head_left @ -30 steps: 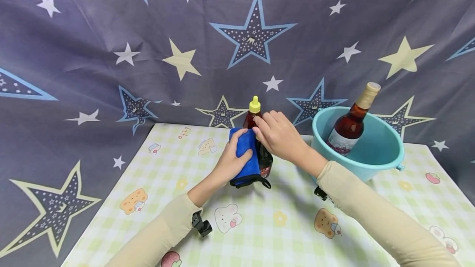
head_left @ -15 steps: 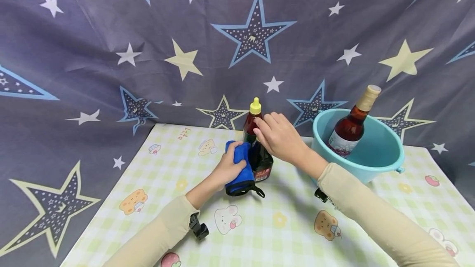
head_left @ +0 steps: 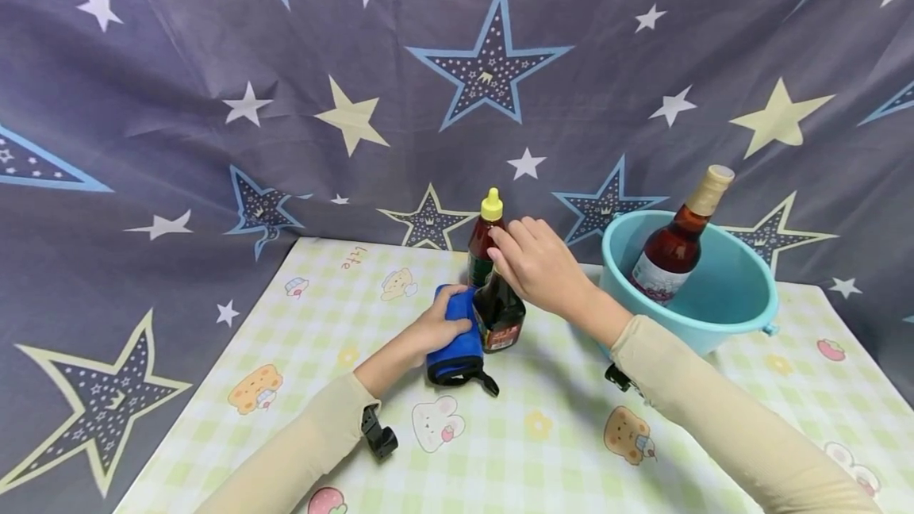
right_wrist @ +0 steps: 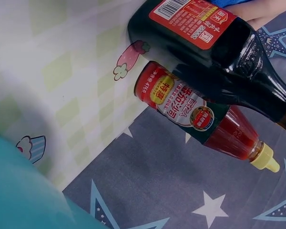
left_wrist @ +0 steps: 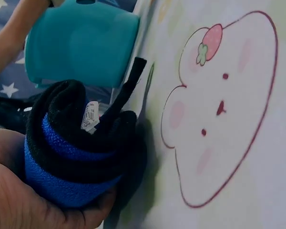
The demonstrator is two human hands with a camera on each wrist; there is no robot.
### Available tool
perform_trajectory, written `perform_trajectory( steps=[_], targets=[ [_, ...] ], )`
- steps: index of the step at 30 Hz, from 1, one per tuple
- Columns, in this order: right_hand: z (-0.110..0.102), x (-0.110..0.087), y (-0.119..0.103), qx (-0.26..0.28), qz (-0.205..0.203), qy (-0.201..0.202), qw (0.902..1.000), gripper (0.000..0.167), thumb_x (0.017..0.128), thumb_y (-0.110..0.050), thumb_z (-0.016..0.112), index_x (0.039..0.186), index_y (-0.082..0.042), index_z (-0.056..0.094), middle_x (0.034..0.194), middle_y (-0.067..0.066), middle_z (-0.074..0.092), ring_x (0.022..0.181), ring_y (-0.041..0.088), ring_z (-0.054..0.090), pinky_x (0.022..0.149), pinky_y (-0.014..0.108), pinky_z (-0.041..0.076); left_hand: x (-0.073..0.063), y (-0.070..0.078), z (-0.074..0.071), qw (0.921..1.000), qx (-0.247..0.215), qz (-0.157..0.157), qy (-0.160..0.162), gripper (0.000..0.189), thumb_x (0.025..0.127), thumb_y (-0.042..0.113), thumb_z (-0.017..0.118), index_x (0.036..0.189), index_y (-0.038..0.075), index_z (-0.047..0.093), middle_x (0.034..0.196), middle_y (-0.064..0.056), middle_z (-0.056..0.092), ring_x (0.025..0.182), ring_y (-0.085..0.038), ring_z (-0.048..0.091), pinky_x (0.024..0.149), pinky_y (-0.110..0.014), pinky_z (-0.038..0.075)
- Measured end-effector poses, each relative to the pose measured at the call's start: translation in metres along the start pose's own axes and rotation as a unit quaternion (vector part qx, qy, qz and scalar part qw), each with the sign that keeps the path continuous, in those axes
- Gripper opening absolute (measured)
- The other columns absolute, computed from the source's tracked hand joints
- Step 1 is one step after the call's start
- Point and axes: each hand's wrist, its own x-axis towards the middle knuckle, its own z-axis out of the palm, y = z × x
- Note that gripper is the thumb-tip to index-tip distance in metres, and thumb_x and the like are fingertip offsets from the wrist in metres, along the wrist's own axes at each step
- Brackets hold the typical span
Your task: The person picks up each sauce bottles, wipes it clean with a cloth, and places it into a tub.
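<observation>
In the head view my left hand point(head_left: 434, 329) grips a rolled blue towel point(head_left: 451, 355) with black edging and a loop, close against the left side of a dark soy sauce bottle point(head_left: 501, 320). The towel roll point(left_wrist: 69, 186) fills much of the left wrist view, its end facing the camera. My right hand point(head_left: 540, 270) holds the soy sauce bottle at its top with curled fingers; the cap is hidden under them. The bottle stands upright on the table, its red label showing in the right wrist view. Just behind is a ketchup bottle point(head_left: 481, 244) with a yellow nozzle cap.
To the right stands a light blue bucket point(head_left: 728, 320), with a red-brown glass bottle point(head_left: 667, 248) leaning inside it. A green checked cloth with cartoon prints covers the table point(head_left: 543, 458). A dark star-patterned curtain point(head_left: 286, 38) hangs behind.
My left hand has slid the towel down and left, nearer to me, uncovering more of the soy sauce and ketchup bottles. My right hand has stayed almost in place.
</observation>
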Motion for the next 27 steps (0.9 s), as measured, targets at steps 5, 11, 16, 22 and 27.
perform_trajectory(
  steps=[5,11,16,22,27],
  targets=[
    [0.002,0.002,-0.002,0.001,-0.005,0.006,1.0000,0.042,0.111,-0.028,0.038,0.113,0.003,0.066,0.087,0.013,0.058,0.070,0.027,0.044,0.063,0.038,0.038,-0.003,0.004,-0.019,0.9990,-0.043,0.006,-0.005,0.062,0.096,0.016,0.065,0.152,0.027,0.042,0.155,-0.027,0.035,0.113,-0.043,0.062,0.081,-0.044,0.057],
    [0.001,0.002,-0.002,-0.004,-0.005,0.007,1.0000,0.043,0.112,-0.027,0.036,0.112,0.003,0.066,0.086,0.013,0.058,0.070,0.027,0.044,0.063,0.038,0.038,-0.015,0.035,-0.045,0.9952,-0.076,0.059,0.018,0.060,0.095,0.018,0.066,0.150,0.033,0.045,0.154,-0.025,0.032,0.107,-0.043,0.062,0.076,-0.041,0.059],
    [0.000,0.002,-0.001,-0.006,-0.003,0.009,0.9999,0.043,0.112,-0.027,0.036,0.112,0.004,0.066,0.086,0.013,0.057,0.070,0.027,0.044,0.062,0.038,0.037,-0.020,0.061,-0.061,0.9887,-0.099,0.111,0.021,0.058,0.097,0.024,0.064,0.149,0.041,0.045,0.156,-0.015,0.032,0.115,-0.042,0.058,0.078,-0.042,0.058],
    [0.001,0.000,-0.001,-0.008,0.001,0.009,0.9999,0.045,0.112,-0.028,0.034,0.115,0.004,0.066,0.084,0.013,0.056,0.069,0.027,0.044,0.062,0.037,0.037,-0.015,0.073,-0.061,0.9803,-0.140,0.139,-0.008,0.054,0.099,0.024,0.063,0.147,0.043,0.047,0.158,-0.008,0.031,0.125,-0.039,0.053,0.083,-0.041,0.057],
    [0.001,-0.002,-0.002,-0.025,0.007,0.002,0.9997,0.049,0.113,-0.029,0.032,0.129,0.006,0.063,0.086,0.014,0.058,0.071,0.027,0.046,0.064,0.037,0.039,-0.005,0.074,-0.043,0.9788,-0.147,0.133,-0.053,0.053,0.099,0.023,0.063,0.146,0.043,0.048,0.157,-0.007,0.031,0.123,-0.037,0.052,0.083,-0.041,0.056]
  ],
)
